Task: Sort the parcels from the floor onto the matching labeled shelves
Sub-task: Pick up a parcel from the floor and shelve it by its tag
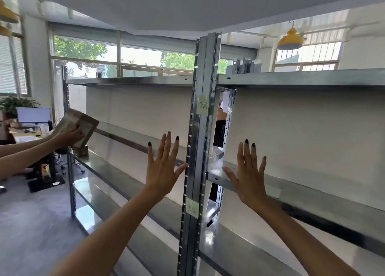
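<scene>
Both hands (161,171) (249,180) raised, fingers spread.

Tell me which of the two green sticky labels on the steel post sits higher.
The upper green label, stuck just under the top shelf. The other label sits much lower on the post, below both open hands.

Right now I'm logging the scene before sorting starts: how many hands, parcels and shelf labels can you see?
Hands: 3, the wearer's left hand, the right hand, and another person's hand
Parcels: 1, a brown parcel held by that other hand
Labels: 2, an upper label and a lower label on the post
Total: 6
</scene>
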